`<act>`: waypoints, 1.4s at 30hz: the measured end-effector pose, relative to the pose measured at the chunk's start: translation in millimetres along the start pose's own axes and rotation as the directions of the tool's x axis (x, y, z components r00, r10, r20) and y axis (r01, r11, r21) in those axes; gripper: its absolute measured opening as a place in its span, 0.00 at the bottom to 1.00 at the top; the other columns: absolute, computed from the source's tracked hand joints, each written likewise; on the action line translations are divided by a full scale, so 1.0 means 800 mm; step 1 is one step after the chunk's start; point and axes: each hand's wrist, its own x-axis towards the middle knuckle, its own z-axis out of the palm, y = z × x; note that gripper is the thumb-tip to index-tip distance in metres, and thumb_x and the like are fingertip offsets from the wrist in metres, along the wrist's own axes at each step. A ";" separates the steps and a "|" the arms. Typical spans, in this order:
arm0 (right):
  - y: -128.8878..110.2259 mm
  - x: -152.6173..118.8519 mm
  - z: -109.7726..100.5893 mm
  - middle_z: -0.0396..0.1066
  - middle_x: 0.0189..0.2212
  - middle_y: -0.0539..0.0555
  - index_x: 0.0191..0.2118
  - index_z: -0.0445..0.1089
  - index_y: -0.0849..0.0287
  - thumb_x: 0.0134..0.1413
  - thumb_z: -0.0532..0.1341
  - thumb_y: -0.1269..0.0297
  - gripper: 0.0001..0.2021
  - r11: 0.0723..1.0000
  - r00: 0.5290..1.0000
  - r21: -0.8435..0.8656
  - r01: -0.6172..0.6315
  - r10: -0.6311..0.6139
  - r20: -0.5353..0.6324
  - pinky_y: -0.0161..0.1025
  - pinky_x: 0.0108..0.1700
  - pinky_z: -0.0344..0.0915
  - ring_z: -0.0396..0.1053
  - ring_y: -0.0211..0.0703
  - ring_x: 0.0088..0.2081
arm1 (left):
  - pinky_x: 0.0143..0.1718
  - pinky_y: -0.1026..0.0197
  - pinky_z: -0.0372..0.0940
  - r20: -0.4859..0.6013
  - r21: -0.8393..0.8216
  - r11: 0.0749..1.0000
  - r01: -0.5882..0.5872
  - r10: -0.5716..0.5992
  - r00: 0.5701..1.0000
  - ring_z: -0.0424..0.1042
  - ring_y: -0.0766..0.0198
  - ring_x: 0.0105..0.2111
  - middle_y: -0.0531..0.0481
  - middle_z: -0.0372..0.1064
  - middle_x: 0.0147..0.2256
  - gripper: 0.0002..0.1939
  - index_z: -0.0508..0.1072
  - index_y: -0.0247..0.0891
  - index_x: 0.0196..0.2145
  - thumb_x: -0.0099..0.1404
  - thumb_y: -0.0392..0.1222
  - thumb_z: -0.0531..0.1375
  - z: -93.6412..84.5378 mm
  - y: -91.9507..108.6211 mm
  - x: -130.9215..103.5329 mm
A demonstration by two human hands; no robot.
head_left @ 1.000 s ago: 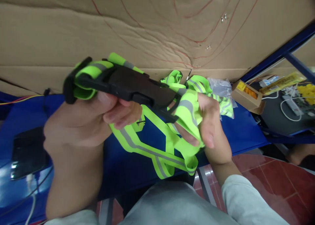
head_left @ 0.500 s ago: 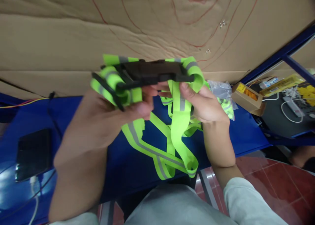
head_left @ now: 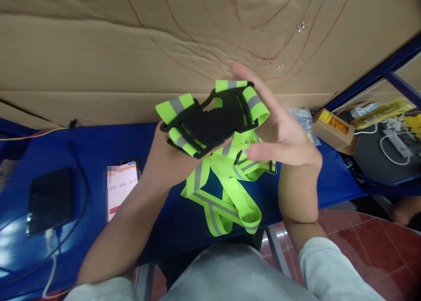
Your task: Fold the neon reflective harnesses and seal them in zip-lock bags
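Note:
A wide black plastic side-release buckle [head_left: 217,121] is raised above the table, its halves joined, with strap ends looped through both sides. My left hand [head_left: 176,163] grips it from below and the left; most of those fingers are hidden behind it. To the right, my right hand [head_left: 289,132] is spread, with thumb and fingers apart around the buckle's right end. Whether it touches the strap loop there I cannot tell. Neon-yellow webbing straps [head_left: 245,200] with grey reflective stripes hang beneath and lie in loops on the blue table [head_left: 296,187].
Left of me lie a phone showing a timer [head_left: 123,187] and a dark device [head_left: 49,200] with a white cable plugged in. Cardboard with red lines [head_left: 131,59] stands behind the table. At the right are a clear plastic bag [head_left: 301,116] and a small carton [head_left: 333,127].
My right hand has let go of the strap and opened out to the right. The buckle has turned its broad face toward me, held by my left hand. The timer phone has come into view.

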 end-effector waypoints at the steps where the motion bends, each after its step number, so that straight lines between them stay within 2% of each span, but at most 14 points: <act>1: -0.007 -0.003 -0.004 0.51 0.76 0.45 0.63 0.70 0.39 0.45 0.79 0.48 0.38 0.994 0.993 -0.049 0.098 -0.101 -0.058 0.45 0.74 0.58 0.49 0.54 0.77 | 0.57 0.50 0.72 0.011 0.039 0.999 0.001 -0.001 1.000 0.80 0.53 0.49 0.46 0.82 0.48 0.25 0.80 0.40 0.47 0.52 0.37 0.78 0.000 -0.002 0.000; 3: -0.020 -0.009 -0.007 0.44 0.78 0.42 0.66 0.68 0.36 0.41 0.80 0.46 0.44 0.950 0.966 -0.235 0.208 -0.238 -0.106 0.46 0.76 0.56 0.42 0.57 0.78 | 0.53 0.51 0.73 0.088 0.109 0.994 -0.010 0.000 0.996 0.80 0.53 0.45 0.48 0.83 0.43 0.23 0.81 0.40 0.45 0.52 0.38 0.78 -0.001 -0.004 -0.002; 7: -0.037 -0.017 -0.005 0.71 0.64 0.55 0.60 0.76 0.48 0.56 0.73 0.48 0.27 0.867 0.998 -0.494 0.062 -0.045 0.046 0.51 0.72 0.61 0.64 0.59 0.69 | 0.41 0.54 0.73 0.261 0.114 0.993 -0.044 0.013 0.965 0.76 0.56 0.35 0.50 0.77 0.30 0.14 0.80 0.37 0.34 0.53 0.44 0.76 -0.002 -0.005 -0.005; 10: -0.036 -0.016 -0.007 0.79 0.51 0.55 0.57 0.76 0.54 0.62 0.69 0.49 0.23 0.846 0.998 -0.533 0.009 0.028 0.061 0.47 0.63 0.68 0.75 0.53 0.55 | 0.31 0.61 0.67 0.277 0.174 0.985 0.018 -0.066 0.959 0.68 0.62 0.29 0.52 0.70 0.25 0.14 0.75 0.36 0.27 0.53 0.42 0.76 -0.001 -0.005 -0.006; 14: -0.031 -0.013 -0.013 0.78 0.38 0.49 0.48 0.77 0.57 0.52 0.75 0.48 0.23 0.861 0.976 -0.508 -0.028 0.132 0.171 0.39 0.46 0.68 0.74 0.43 0.39 | 0.25 0.64 0.59 0.397 0.159 0.981 0.115 -0.170 0.902 0.60 0.68 0.24 0.56 0.63 0.20 0.20 0.68 0.35 0.20 0.52 0.41 0.76 0.002 -0.013 -0.005; 18: -0.033 -0.014 -0.010 0.70 0.32 0.46 0.36 0.71 0.56 0.54 0.75 0.57 0.14 0.909 0.994 -0.402 -0.106 0.108 -0.019 0.37 0.38 0.64 0.67 0.38 0.34 | 0.31 0.61 0.70 0.383 -0.059 0.948 0.313 -0.268 0.884 0.71 0.64 0.27 0.54 0.72 0.26 0.17 0.76 0.36 0.28 0.49 0.42 0.79 0.011 -0.024 -0.002; 20: -0.034 -0.016 -0.007 0.69 0.32 0.47 0.35 0.70 0.54 0.54 0.75 0.58 0.14 0.917 0.984 -0.381 -0.114 0.050 -0.174 0.38 0.37 0.64 0.66 0.40 0.34 | 0.39 0.54 0.76 0.494 -0.187 0.876 0.445 -0.307 0.813 0.79 0.57 0.33 0.50 0.79 0.33 0.21 0.80 0.38 0.38 0.50 0.46 0.80 0.014 -0.026 0.000; 23: -0.039 -0.020 -0.003 0.70 0.32 0.48 0.33 0.70 0.49 0.52 0.76 0.56 0.14 0.882 0.947 -0.458 -0.116 -0.042 -0.320 0.40 0.38 0.67 0.67 0.43 0.34 | 0.43 0.49 0.78 0.716 -0.202 0.784 0.587 -0.291 0.635 0.82 0.50 0.39 0.44 0.82 0.39 0.21 0.82 0.38 0.45 0.56 0.49 0.76 0.018 -0.028 0.000; 24: -0.040 -0.021 -0.002 0.71 0.32 0.49 0.33 0.71 0.47 0.52 0.76 0.55 0.14 0.851 0.938 -0.512 -0.113 -0.079 -0.338 0.40 0.39 0.69 0.68 0.45 0.35 | 0.43 0.50 0.78 0.726 -0.181 0.792 0.583 -0.292 0.623 0.83 0.50 0.40 0.44 0.82 0.39 0.19 0.82 0.38 0.45 0.57 0.47 0.76 0.020 -0.029 -0.001; 30: -0.041 -0.028 0.007 0.79 0.40 0.52 0.46 0.77 0.46 0.63 0.68 0.49 0.11 0.473 0.934 -0.881 -0.014 -0.307 -0.180 0.47 0.47 0.74 0.75 0.52 0.41 | 0.40 0.59 0.76 0.425 -0.145 0.892 0.428 -0.334 0.841 0.81 0.57 0.37 0.50 0.81 0.35 0.15 0.82 0.37 0.41 0.59 0.44 0.76 0.034 -0.037 -0.011; 32: -0.034 -0.025 0.011 0.80 0.45 0.53 0.54 0.77 0.45 0.68 0.63 0.50 0.13 0.299 0.932 -0.954 0.005 -0.347 -0.104 0.48 0.53 0.72 0.76 0.54 0.46 | 0.42 0.57 0.76 0.423 -0.237 0.851 0.468 -0.343 0.839 0.81 0.56 0.38 0.49 0.81 0.37 0.13 0.82 0.37 0.41 0.61 0.44 0.75 0.037 -0.035 -0.011; 36: -0.018 -0.015 0.014 0.80 0.47 0.51 0.59 0.76 0.46 0.73 0.59 0.58 0.15 0.038 0.867 -0.997 0.070 -0.497 0.042 0.46 0.56 0.69 0.75 0.51 0.48 | 0.49 0.51 0.77 0.570 -0.400 0.728 0.557 -0.279 0.773 0.83 0.50 0.44 0.43 0.83 0.41 0.11 0.81 0.36 0.44 0.66 0.42 0.71 0.037 -0.028 -0.010; 39: -0.011 -0.008 0.016 0.77 0.56 0.49 0.61 0.75 0.43 0.75 0.55 0.61 0.17 -0.004 0.890 -0.991 0.135 -0.440 0.123 0.47 0.56 0.69 0.72 0.50 0.51 | 0.52 0.49 0.76 0.465 -0.436 0.749 0.500 -0.288 0.837 0.83 0.49 0.45 0.44 0.83 0.42 0.10 0.82 0.36 0.42 0.64 0.41 0.72 0.033 -0.026 -0.008; 42: -0.010 -0.006 0.019 0.68 0.68 0.47 0.65 0.71 0.40 0.76 0.51 0.61 0.21 0.087 0.964 -0.984 0.157 -0.232 0.133 0.54 0.62 0.66 0.68 0.54 0.59 | 0.58 0.47 0.74 0.319 -0.466 0.751 0.468 -0.351 0.880 0.81 0.48 0.51 0.48 0.83 0.45 0.14 0.82 0.39 0.43 0.59 0.40 0.75 0.020 -0.023 -0.002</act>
